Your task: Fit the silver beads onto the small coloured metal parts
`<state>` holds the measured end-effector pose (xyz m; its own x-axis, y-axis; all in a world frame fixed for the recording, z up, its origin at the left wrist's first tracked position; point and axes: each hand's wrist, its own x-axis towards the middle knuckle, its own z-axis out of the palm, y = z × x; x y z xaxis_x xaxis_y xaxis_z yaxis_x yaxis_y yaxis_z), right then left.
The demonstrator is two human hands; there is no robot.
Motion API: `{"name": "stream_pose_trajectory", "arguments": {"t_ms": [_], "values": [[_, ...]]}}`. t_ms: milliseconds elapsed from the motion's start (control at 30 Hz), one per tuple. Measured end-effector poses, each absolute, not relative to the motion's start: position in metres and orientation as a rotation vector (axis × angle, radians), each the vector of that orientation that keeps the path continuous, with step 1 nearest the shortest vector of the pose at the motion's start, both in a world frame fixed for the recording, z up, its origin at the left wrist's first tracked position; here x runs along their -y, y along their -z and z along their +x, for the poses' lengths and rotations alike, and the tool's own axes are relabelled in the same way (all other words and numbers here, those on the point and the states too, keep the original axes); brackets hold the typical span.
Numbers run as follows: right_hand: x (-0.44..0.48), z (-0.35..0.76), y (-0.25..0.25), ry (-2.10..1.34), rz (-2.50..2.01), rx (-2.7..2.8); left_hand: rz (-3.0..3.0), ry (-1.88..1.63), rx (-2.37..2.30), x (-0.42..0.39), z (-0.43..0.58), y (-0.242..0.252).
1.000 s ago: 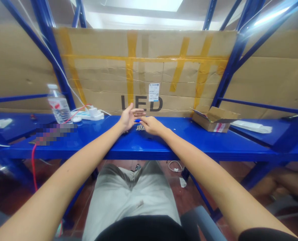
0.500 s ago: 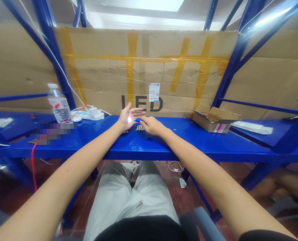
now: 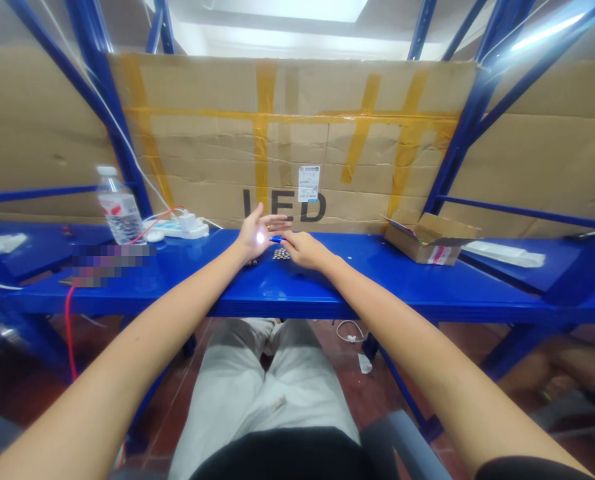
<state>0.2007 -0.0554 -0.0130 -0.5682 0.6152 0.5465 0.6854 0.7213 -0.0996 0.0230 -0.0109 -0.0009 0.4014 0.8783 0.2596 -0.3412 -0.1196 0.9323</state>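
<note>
Toward the left end of the blue bench [image 3: 387, 283] stand the water bottle [image 3: 119, 212] and the power strip [image 3: 180, 229]; near the middle of its back edge my left hand [image 3: 255, 235] is held open, fingers spread and grasping nothing, with a bright spot on the palm. The small blue light [image 3: 276, 239] points at that palm from just beside it, above the heap of small metal pieces [image 3: 280, 254], pinched in the fingers of my right hand [image 3: 302, 250]. I judge it best to rest the right wrist on the bench and aim squarely at the palm's centre; the cardboard box [image 3: 427, 237] toward the right end is well apart.
</note>
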Motion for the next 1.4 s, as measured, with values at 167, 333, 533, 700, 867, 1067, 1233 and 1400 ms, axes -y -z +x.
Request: {"name": "stream_pose_trajectory", "arguments": {"t_ms": [167, 333, 533, 700, 867, 1067, 1233, 1400], "values": [[0.0544, 0.2006, 0.0128, 0.19, -0.991, 2.376, 1.266, -1.14, -0.538, 0.0124, 0.0245, -0.0005], [0.0537, 0.2003, 0.0122, 0.209, -1.001, 2.381, 1.271, -1.156, -0.512, 0.013, 0.0259, -0.0003], [0.0523, 0.2018, 0.0129, 0.169, -1.022, 2.357, 1.289, -1.133, -0.498, 0.0108, 0.0244, 0.0008], [0.052, 0.2019, 0.0125, 0.203, -1.051, 2.359, 1.303, -1.108, -0.499, 0.0083, 0.0232, 0.0016], [0.0528, 0.2008, 0.012, 0.229, -1.086, 2.353, 1.31, -1.113, -0.501, 0.0086, 0.0239, 0.0019], [0.0522, 0.2011, 0.0124, 0.22, -1.053, 2.344, 1.312, -1.126, -0.512, 0.0096, 0.0249, 0.0019], [0.0509, 0.2014, 0.0127, 0.202, -1.029, 2.339, 1.311, -1.133, -0.515, 0.008, 0.025, 0.0032], [0.0523, 0.2011, 0.0118, 0.184, -1.043, 2.337, 1.33, -1.137, -0.516, 0.0083, 0.0245, 0.0033]]}}
